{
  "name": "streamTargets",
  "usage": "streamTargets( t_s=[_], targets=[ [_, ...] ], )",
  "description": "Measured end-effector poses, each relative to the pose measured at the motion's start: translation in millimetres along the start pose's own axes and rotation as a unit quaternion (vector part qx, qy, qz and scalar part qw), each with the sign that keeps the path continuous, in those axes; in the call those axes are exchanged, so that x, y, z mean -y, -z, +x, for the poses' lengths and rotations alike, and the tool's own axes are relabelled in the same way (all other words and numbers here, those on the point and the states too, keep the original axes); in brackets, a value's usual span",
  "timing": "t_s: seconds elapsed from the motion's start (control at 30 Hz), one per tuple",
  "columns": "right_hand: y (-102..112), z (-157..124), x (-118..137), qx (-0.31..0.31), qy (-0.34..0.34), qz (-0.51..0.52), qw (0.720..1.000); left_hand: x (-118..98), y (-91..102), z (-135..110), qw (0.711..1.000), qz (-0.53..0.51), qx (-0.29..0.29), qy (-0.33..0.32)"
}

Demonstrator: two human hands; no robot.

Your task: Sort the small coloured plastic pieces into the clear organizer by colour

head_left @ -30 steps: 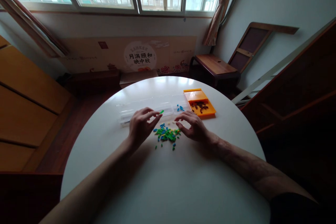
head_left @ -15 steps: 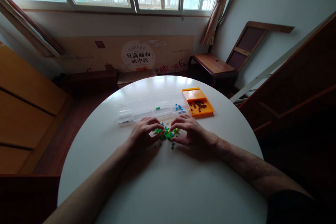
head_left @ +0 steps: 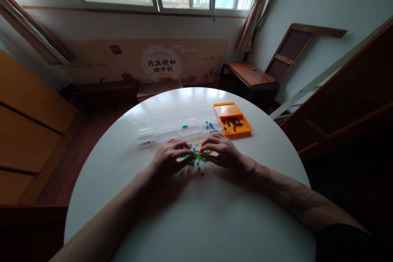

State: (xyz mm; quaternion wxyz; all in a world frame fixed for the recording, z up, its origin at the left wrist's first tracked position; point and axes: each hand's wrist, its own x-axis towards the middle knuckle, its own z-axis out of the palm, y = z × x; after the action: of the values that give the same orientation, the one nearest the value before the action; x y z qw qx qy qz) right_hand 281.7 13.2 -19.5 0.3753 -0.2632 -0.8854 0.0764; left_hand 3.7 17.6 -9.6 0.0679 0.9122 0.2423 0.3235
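Small building bricks [head_left: 202,158] in green, blue and yellow lie in a loose pile on the white round table [head_left: 190,213]. Over this pile the fingertips of both hands nearly meet. My left hand [head_left: 172,156] is closed in a pinch at a small green brick [head_left: 197,154]. From the other side my right hand [head_left: 223,151] pinches at the same spot, thumb and forefinger close together. The fingers partly cover what they grip. A few loose bricks [head_left: 202,173] are scattered on the near side of the pile.
Behind the hands lies an open clear plastic case [head_left: 167,134] with compartments; one holds a green brick [head_left: 184,126], another several blue bricks [head_left: 209,125]. Beside it sits an open orange box [head_left: 238,132] with dark brown pieces [head_left: 233,123]. A wooden chair [head_left: 253,74] stands beyond the table.
My fingertips have come closer together over the pile. The green bricks between them have spread out, with more loose blue pieces showing in front.
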Motion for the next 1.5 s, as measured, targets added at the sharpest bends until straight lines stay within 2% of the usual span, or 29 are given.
streamTargets(
  t_s=[0.17, 0.33, 0.47, 0.57, 0.7, 0.87, 1.03, 1.5],
  targets=[
    [0.8, 0.1, 3.5, -0.041, -0.043, 0.006, 0.998, 1.1, -0.9, 4.9, 0.997, 0.037, -0.052, 0.035],
    [-0.1, 0.3, 4.1, -0.051, -0.089, 0.008, 0.995, 15.3, -2.7, 13.3, 0.963, 0.126, -0.166, 0.171],
    [1.3, 0.0, 2.5, -0.032, -0.094, 0.004, 0.995, 24.4, -3.3, 12.1, 0.951, 0.163, -0.152, 0.212],
    [6.1, -1.1, 2.0, 0.011, -0.065, 0.028, 0.997, 22.0, -1.2, 7.1, 0.955, 0.158, -0.143, 0.206],
    [11.8, -2.3, 3.5, 0.071, -0.021, 0.045, 0.996, 14.3, 2.1, 2.1, 0.973, 0.108, -0.120, 0.163],
    [14.1, -1.3, 6.8, 0.107, -0.015, 0.038, 0.993, 10.1, 0.4, 1.5, 0.985, 0.101, -0.090, 0.109],
    [10.9, -2.0, 4.0, 0.098, 0.003, 0.016, 0.995, 9.3, -2.0, 2.2, 0.990, 0.099, -0.076, 0.072],
    [5.1, -2.9, -6.3, 0.032, 0.048, -0.010, 0.998, 11.5, -2.8, 1.4, 0.991, 0.102, -0.062, 0.056]
  ],
)
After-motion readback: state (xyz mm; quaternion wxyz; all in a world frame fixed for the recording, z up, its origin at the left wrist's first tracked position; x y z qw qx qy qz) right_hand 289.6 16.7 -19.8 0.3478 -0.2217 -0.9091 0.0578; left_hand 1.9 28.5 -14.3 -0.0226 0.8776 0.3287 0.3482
